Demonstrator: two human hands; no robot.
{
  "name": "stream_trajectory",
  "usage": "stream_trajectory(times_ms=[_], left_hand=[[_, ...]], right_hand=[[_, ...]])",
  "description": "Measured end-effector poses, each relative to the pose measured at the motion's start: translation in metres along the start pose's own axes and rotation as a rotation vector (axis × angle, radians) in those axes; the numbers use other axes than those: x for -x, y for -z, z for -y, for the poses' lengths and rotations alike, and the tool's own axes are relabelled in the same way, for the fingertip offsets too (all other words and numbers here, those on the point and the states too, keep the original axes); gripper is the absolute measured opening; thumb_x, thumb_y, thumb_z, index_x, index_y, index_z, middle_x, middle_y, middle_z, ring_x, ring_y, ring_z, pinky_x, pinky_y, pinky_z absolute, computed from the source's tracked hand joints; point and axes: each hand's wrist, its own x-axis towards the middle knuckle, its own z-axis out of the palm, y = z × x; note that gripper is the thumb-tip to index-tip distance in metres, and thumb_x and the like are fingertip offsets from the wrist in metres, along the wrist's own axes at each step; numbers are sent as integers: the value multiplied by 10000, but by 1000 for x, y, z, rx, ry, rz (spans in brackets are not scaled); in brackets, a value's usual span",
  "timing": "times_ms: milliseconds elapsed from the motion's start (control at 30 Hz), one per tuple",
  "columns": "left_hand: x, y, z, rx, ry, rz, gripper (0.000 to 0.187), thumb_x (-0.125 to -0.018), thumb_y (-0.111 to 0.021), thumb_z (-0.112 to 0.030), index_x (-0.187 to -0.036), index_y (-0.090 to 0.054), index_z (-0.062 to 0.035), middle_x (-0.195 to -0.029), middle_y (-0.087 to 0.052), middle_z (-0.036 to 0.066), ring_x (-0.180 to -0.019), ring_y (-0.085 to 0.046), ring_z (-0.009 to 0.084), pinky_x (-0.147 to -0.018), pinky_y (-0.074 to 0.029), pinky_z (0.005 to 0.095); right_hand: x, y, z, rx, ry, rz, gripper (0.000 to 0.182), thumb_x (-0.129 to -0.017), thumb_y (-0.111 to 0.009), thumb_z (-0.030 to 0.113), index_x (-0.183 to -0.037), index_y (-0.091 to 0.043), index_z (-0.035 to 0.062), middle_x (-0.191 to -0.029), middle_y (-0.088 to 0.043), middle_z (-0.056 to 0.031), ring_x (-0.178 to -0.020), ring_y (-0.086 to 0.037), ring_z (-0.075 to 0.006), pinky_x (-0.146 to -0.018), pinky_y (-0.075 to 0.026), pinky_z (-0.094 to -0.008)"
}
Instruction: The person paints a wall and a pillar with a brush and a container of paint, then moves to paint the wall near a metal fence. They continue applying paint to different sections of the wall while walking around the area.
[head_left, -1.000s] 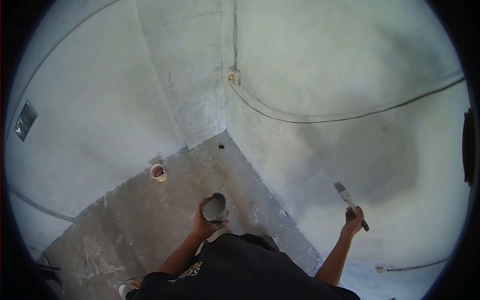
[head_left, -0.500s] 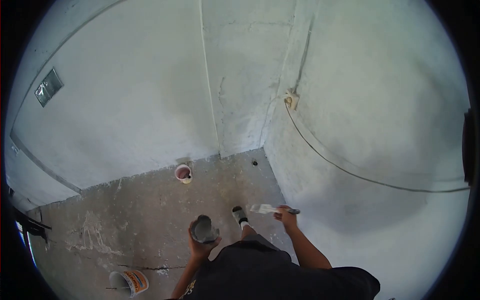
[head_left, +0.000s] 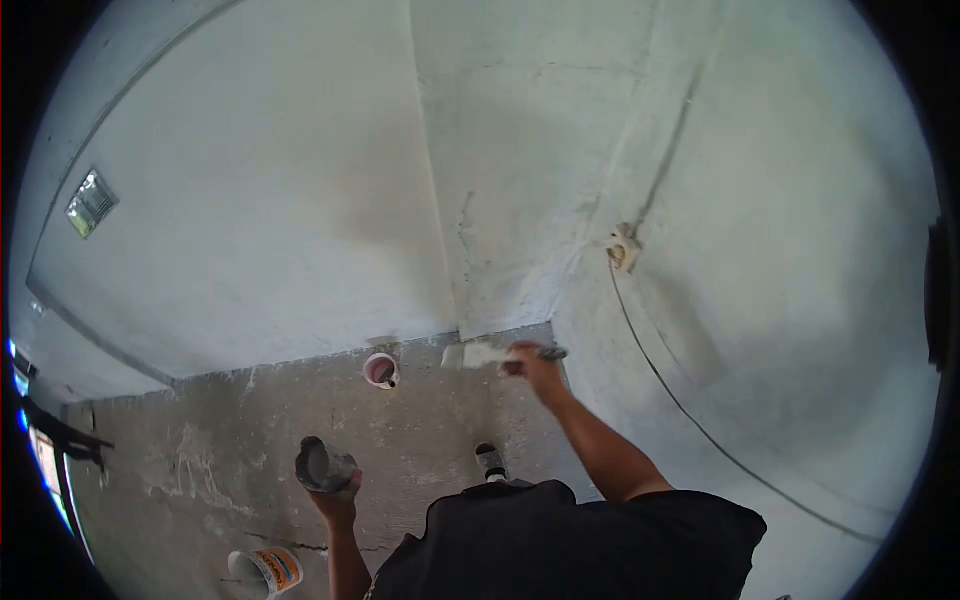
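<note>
In the head view, my right hand (head_left: 532, 366) grips the dark handle of a wide paintbrush (head_left: 478, 355), its pale bristles pointing left toward the foot of the far wall. Low on the left, my left hand (head_left: 342, 498) is wrapped around a grey, stained tub (head_left: 325, 466), tilted with its mouth showing. What the tub contains is hard to make out. The brush is held in the air, apart from the tub. Past my hands rise the whitish far wall (head_left: 290, 220) and the right wall (head_left: 790, 250), which meet in a corner.
A small pinkish bucket (head_left: 381, 371) stands by the far wall with something in it. A white bucket with an orange label (head_left: 275, 570) lies at lower left. From a box (head_left: 623, 248) on the right wall hangs a cable (head_left: 690, 420). The concrete floor (head_left: 250, 440) is stained.
My right hand has carried the brush up and left, toward the far wall. The left hand with the tub has shifted left and slightly down. The whole view has tilted a little.
</note>
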Motion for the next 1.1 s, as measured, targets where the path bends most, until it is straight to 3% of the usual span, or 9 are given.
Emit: stream_trajectory(times_ms=[100,333,533,700,800,933,1000,1100], left_hand=[[-26,7,3,-76,-80,-97,833,-616,-877,-34,-1320,-431,-42,-1226,-537,79,-1068,-563,214,-943,-467,350],[-31,26,-8,-29,98,-208,848,-612,-898,-66,-1322,-435,-34,-1193,-559,81,-1068,-561,205,-943,-461,339],[-27,66,22,-140,102,-332,828,-631,-887,-73,-1322,-434,-32,-1208,-549,86,-1084,-555,213,-927,-468,344],[-28,115,70,-158,194,-397,829,-633,-875,-53,-1328,-423,-36,-1225,-540,91,-1091,-554,212,-926,-472,347],[-50,153,91,-28,249,-395,912,-591,-912,-122,-1312,-360,-34,-1216,-528,121,-1126,-528,227,-964,-436,359],[-81,213,112,-158,197,-433,927,-597,-908,-125,-1329,-346,-34,-1232,-517,124,-1138,-523,228,-971,-432,360],[-91,242,123,-120,186,-477,891,-622,-875,-48,-1355,-368,-42,-1261,-514,110,-1154,-520,232,-987,-432,375],[-103,286,135,-181,202,-473,902,-622,-875,-44,-1359,-356,-44,-1246,-523,111,-1133,-536,235,-969,-447,370]], right_hand=[[-45,-2,63,-133,121,-5,222,-931,-575,182,-1049,-601,-4,-977,-654,-125,-796,-685,-247,-731,-554,-350],[-131,-38,150,-181,273,-32,192,-918,-589,146,-1067,-589,26,-984,-647,-97,-813,-691,-246,-738,-559,-356],[-176,-144,168,-203,278,79,215,-917,-593,189,-1070,-588,37,-959,-649,-98,-828,-679,-239,-768,-543,-344],[-189,-261,116,-203,250,132,224,-914,-594,175,-1073,-585,17,-965,-650,-119,-866,-674,-243,-805,-540,-352],[-181,-330,49,-164,195,128,229,-906,-597,189,-1060,-591,20,-905,-663,-128,-810,-676,-241,-760,-551,-343],[-156,-403,-38,-185,40,147,229,-892,-604,211,-1035,-607,32,-885,-668,-137,-762,-672,-242,-711,-558,-344],[-136,-439,-60,-186,-26,143,214,-894,-598,206,-1034,-611,44,-885,-667,-133,-771,-674,-243,-711,-558,-344],[-123,-488,-69,-158,-46,144,216,-895,-596,210,-1048,-610,58,-880,-665,-127,-793,-678,-244,-734,-553,-347]])
